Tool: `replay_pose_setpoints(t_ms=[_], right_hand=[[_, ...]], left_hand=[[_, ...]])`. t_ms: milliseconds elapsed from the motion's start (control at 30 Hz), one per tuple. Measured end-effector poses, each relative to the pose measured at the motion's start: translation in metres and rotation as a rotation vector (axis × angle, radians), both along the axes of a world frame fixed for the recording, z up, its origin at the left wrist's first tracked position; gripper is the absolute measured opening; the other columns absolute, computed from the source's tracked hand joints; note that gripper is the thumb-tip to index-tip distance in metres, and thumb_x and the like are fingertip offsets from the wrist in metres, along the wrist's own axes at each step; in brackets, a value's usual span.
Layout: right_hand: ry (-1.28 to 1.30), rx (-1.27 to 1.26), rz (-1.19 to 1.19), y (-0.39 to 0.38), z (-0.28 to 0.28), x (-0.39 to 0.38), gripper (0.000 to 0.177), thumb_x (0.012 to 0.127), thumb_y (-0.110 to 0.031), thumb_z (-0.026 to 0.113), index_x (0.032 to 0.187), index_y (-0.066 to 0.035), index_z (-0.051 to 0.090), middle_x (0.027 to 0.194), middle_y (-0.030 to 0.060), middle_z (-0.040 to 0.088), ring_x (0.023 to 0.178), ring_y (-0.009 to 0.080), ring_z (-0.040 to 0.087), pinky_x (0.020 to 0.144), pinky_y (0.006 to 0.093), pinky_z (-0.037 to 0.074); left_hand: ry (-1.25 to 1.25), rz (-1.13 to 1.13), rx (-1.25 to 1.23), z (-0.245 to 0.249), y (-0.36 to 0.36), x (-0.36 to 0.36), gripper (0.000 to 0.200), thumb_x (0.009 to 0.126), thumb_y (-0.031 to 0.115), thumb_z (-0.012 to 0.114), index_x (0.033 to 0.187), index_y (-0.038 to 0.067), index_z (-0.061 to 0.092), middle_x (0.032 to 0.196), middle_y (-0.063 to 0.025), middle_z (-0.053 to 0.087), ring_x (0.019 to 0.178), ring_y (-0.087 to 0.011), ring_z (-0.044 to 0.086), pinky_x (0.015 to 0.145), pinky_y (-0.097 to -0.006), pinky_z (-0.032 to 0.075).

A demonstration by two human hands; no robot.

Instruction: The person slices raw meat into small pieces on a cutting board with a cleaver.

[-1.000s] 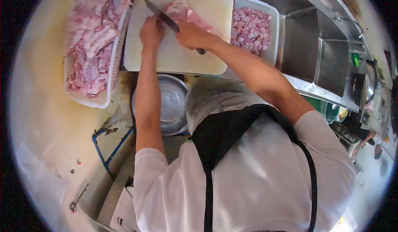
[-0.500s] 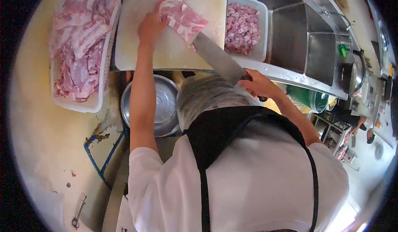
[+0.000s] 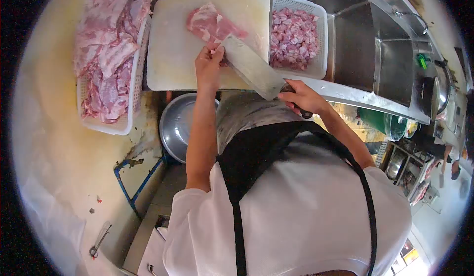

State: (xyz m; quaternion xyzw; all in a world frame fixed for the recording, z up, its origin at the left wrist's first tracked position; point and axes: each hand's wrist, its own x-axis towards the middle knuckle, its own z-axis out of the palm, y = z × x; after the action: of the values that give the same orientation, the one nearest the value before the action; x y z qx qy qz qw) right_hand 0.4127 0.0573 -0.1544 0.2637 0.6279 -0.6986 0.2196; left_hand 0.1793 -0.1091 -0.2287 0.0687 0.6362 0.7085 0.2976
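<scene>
A piece of raw pink meat (image 3: 211, 22) with pale fat lies on the white cutting board (image 3: 168, 54). My left hand (image 3: 208, 64) pinches the near edge of this meat, thumb and fingers together. In my right hand (image 3: 303, 97) is the dark handle of a cleaver (image 3: 254, 69). Its broad blade slants up to the left, with the tip over the meat's near edge, close to my left fingertips. The blade covers part of the meat.
Left of the board, a white basket (image 3: 132, 103) overflows with large meat slabs (image 3: 111, 39). To the right, another white basket (image 3: 322, 44) holds diced meat (image 3: 294, 39), with steel sinks (image 3: 395, 64) beyond. A metal bowl (image 3: 174, 128) sits below the board. Another person (image 3: 449, 157) is far right.
My left hand has moved from the meat's left side to its near edge. The cleaver's tip has shifted left and toward the meat's near edge. The whole view has shifted slightly.
</scene>
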Motion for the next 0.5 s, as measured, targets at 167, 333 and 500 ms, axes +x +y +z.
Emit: replay_pose_setpoints(t_ms=[167, 333, 500], right_hand=[[0.093, 0.146, -0.043, 0.007, 0.004, 0.000, 0.029, 0.095, -0.023, 0.062, 0.114, -0.003, 0.055, 0.065, 0.0012, 0.051, 0.050, 0.0098, 0.050, 0.046, 0.0277, 0.041], [0.264, 0.408, -0.012, 0.008, -0.004, -0.027, 0.032, 0.093, -0.025, 0.064, 0.111, 0.000, 0.055, 0.074, 0.0127, 0.058, 0.066, 0.0240, 0.061, 0.060, 0.0380, 0.048], [0.433, 0.677, -0.040, -0.005, -0.027, -0.069, 0.028, 0.091, -0.021, 0.063, 0.104, 0.000, 0.052, 0.078, 0.0215, 0.057, 0.073, 0.0357, 0.059, 0.068, 0.0444, 0.045]], left_hand=[[0.052, 0.127, 0.019, 0.028, 0.001, -0.044, 0.025, 0.098, 0.030, 0.055, 0.095, 0.007, 0.062, 0.077, -0.0034, 0.061, 0.065, -0.0136, 0.054, 0.062, -0.0300, 0.044], [1.114, 0.322, -0.259, 0.149, 0.027, -0.186, 0.028, 0.093, 0.027, 0.059, 0.094, -0.001, 0.063, 0.077, -0.0083, 0.064, 0.071, -0.0219, 0.059, 0.067, -0.0378, 0.046], [1.734, 0.456, -0.647, 0.132, 0.028, -0.279, 0.038, 0.086, 0.027, 0.068, 0.109, -0.002, 0.062, 0.091, -0.0148, 0.069, 0.085, -0.0293, 0.064, 0.079, -0.0391, 0.050]])
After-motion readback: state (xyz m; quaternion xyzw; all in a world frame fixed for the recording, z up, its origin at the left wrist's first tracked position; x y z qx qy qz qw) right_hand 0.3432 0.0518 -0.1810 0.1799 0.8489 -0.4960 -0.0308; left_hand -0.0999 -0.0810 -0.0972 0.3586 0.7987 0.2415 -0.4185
